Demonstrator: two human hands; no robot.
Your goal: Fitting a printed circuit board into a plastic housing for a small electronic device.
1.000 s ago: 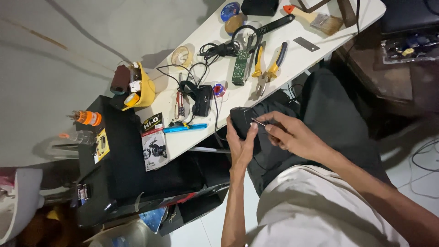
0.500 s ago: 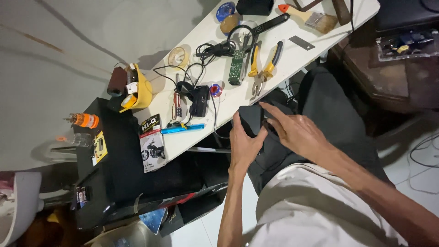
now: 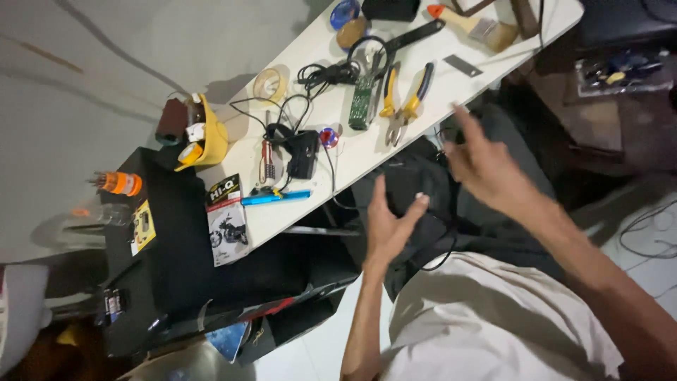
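The left hand hangs over the lap with palm half up and its fingers loosely spread; it pinches nothing, and its fingertips lie against or just above a small black object on the dark trousers; whether they truly touch it cannot be told; the right hand is raised further off, to the right of the left one, fingers stretched out and a little apart, empty, pointing toward the near edge of the white table; the black object sits on the lap just below that table edge, between the two hands, with a thin black cable looping from it toward the pale shirt

On the table, nearest the right hand, lie yellow-handled pliers and, just left of them, a green circuit board; further left sit a black adapter with tangled leads, a blue pen near the edge, and a roll of clear tape; at the table's left end stands a yellow holder stuffed with small items; at the far right lies a paintbrush with an orange handle; beside the table to the left a black box carries a printed leaflet and an orange-capped bottle
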